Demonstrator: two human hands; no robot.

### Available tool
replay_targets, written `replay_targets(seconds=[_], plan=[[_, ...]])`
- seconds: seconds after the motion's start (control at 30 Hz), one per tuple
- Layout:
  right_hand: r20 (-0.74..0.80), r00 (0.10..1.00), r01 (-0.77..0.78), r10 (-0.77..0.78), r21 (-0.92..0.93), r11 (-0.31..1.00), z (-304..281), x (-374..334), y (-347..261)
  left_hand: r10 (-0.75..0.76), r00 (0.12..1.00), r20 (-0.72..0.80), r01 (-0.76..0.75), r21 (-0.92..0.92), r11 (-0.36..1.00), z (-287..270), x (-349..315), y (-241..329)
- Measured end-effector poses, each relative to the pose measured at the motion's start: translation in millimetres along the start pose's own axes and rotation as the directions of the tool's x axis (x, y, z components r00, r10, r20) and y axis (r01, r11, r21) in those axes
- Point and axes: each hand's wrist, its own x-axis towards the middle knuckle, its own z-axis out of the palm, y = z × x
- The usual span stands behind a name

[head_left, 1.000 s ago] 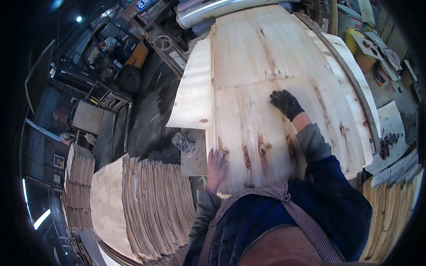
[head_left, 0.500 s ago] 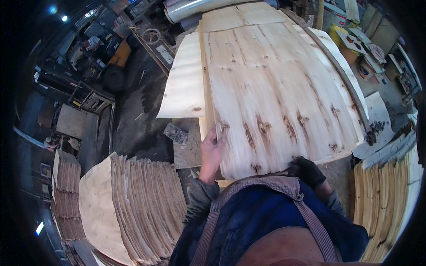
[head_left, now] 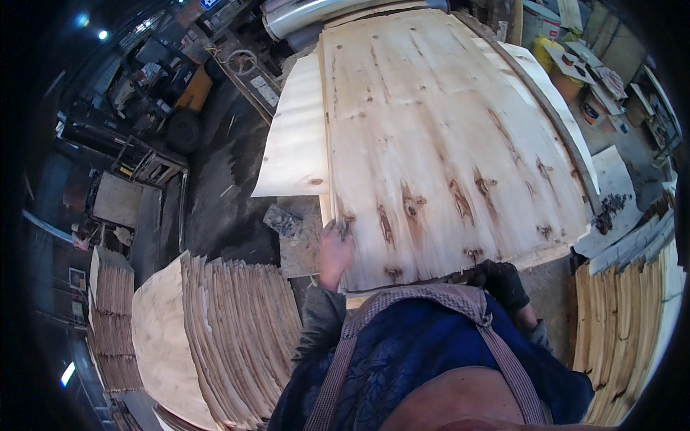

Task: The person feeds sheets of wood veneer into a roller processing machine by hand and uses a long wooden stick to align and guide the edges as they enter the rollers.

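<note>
Left of the large knotted wood sheet (head_left: 431, 147), well apart from it, a narrow stack of brown-edged sheets (head_left: 111, 320) stands near the rim of the view. Beyond that, off the knotted sheet's far left side, is a dark and orange forklift (head_left: 192, 95). Closer, beside the knotted sheet's near left corner, a bigger ragged stack (head_left: 244, 323) stands, seemingly placed to be within arm's reach. From under the knotted sheet's left edge a paler sheet (head_left: 293, 136) juts out.

The person's bare left hand (head_left: 336, 253) lies at the knotted sheet's left edge, near its close corner, fingers over the top, probably to steady that side; whether it pinches the edge cannot be told. The knotted sheet itself lies flat in front of the body, its near edge close to the apron (head_left: 424, 296). The right hand (head_left: 502, 282), in a black glove, is bent at that near edge, perhaps to feel or square it; its fingertips are hidden, so the grip cannot be told.

Along the knotted sheet's right side runs a dark strip (head_left: 553, 115); farther right stands a yellowish stack (head_left: 618, 330).
</note>
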Motion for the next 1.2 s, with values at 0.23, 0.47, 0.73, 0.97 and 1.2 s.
replay_targets(seconds=[0.23,0.47,0.73,0.97,1.2], plan=[[-0.114,0.990,0.078,-0.080,-0.024,0.997,-9,-4,-43,-0.062,0.978,-0.199,0.084,0.105,0.991,-5,0,25],[-0.070,0.996,0.056,-0.056,-0.005,0.998,-11,1,-21,-0.361,0.904,0.228,0.396,-0.762,0.512,-33,16,46],[0.042,0.962,-0.243,0.268,0.572,0.783,-6,1,19,-0.189,0.970,0.152,0.194,-0.954,0.230,-59,27,97],[-0.054,0.960,-0.182,0.275,0.626,0.758,-17,47,-12,-0.154,0.978,0.143,0.179,-0.951,0.254,-65,48,83],[-0.037,0.992,-0.052,0.117,0.734,0.677,-29,231,-7,-0.119,0.993,-0.018,0.120,0.029,0.992,24,7,21]])
